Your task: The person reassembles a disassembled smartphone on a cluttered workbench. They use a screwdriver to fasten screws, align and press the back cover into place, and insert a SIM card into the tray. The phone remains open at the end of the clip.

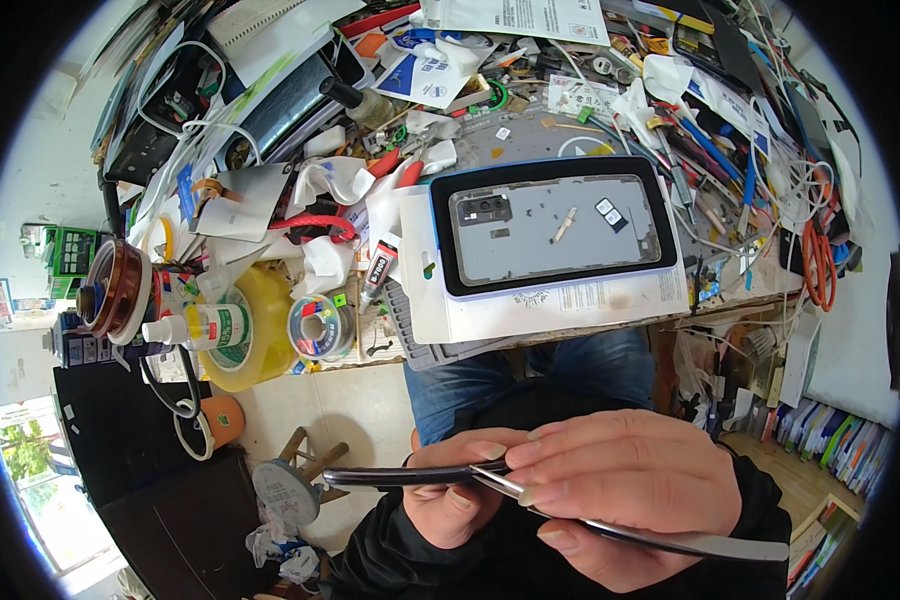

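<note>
My left hand (457, 492) grips a thin dark phone part (390, 476) held edge-on above my lap, below the workbench edge. My right hand (625, 485) pinches long metal tweezers (660, 538), whose tips meet the part's edge next to my left fingers. On the bench above lies an open phone frame (555, 228) with a black rim and grey inner plate, resting on a white box (530, 310). A small tube of glue (378, 272) lies just left of it.
The bench is crowded: a yellow tape roll (260, 345), a solder spool (320, 325), a white bottle (195, 328), amber tape (118, 288), orange-handled scissors (818, 262), cables, papers, tools. A round stool (285, 490) stands on the floor at the left.
</note>
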{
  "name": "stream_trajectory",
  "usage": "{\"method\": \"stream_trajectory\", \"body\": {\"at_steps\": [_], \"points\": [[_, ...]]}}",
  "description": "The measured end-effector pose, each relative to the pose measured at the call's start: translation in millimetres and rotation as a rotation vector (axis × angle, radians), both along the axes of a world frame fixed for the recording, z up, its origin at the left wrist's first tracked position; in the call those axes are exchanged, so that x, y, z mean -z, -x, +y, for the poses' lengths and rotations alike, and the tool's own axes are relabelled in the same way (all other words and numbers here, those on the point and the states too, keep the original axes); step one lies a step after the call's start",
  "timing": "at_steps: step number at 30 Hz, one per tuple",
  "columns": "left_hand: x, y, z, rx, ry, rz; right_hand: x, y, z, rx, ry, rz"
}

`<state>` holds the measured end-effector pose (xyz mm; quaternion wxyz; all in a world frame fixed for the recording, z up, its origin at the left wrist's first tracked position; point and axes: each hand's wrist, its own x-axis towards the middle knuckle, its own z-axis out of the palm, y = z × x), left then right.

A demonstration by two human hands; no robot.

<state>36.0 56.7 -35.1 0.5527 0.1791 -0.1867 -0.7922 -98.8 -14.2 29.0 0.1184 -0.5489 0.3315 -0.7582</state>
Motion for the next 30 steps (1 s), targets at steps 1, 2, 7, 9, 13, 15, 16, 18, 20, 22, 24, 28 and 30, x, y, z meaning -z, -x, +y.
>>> {"method": "stream_trajectory", "body": {"at_steps": [1,2,7,9,13,15,16,18,20,22,24,28,30], "points": [[-0.4,-0.8,-0.1,0.006,0.015,-0.025,-21.8,34.3,9.8,-0.24,-0.204,0.182],[-0.7,-1.3,-0.1,0.005,0.033,-0.05,-26.0,42.9,13.9,-0.377,-0.327,0.254],[-1.0,0.0,0.4,-0.018,0.083,-0.124,-22.0,67.4,44.6,-0.511,-0.543,0.351],[-0.7,1.1,1.0,-0.051,0.113,-0.165,-20.0,64.3,43.7,-0.501,-0.539,0.364],[-1.1,0.7,2.8,-0.032,0.05,-0.039,-25.0,59.1,31.6,-0.503,-0.476,0.382],[-3.5,-2.1,5.5,-0.013,-0.023,-0.032,-25.2,57.9,31.9,-0.461,-0.415,0.435],[-4.5,-3.5,6.7,0.023,-0.108,0.04,-23.3,56.0,34.0,-0.425,-0.382,0.455],[-5.4,-4.4,10.1,0.019,-0.159,0.082,-17.3,48.9,38.8,-0.314,-0.329,0.481],[-6.3,-4.9,13.6,-0.007,-0.195,0.102,-10.7,43.8,41.0,-0.247,-0.276,0.557],[-7.6,-5.7,15.9,0.001,-0.308,0.159,-5.7,38.5,39.7,-0.151,-0.245,0.577],[-9.0,-5.6,15.4,-0.013,-0.247,0.059,-0.9,38.5,33.7,-0.139,-0.069,0.583],[-17.3,-2.6,11.4,-0.049,-0.283,0.023,-6.3,40.3,36.2,-0.197,-0.19,0.563],[-21.9,0.6,8.6,-0.064,-0.239,-0.024,-8.9,45.2,38.5,-0.271,-0.274,0.518]]}}
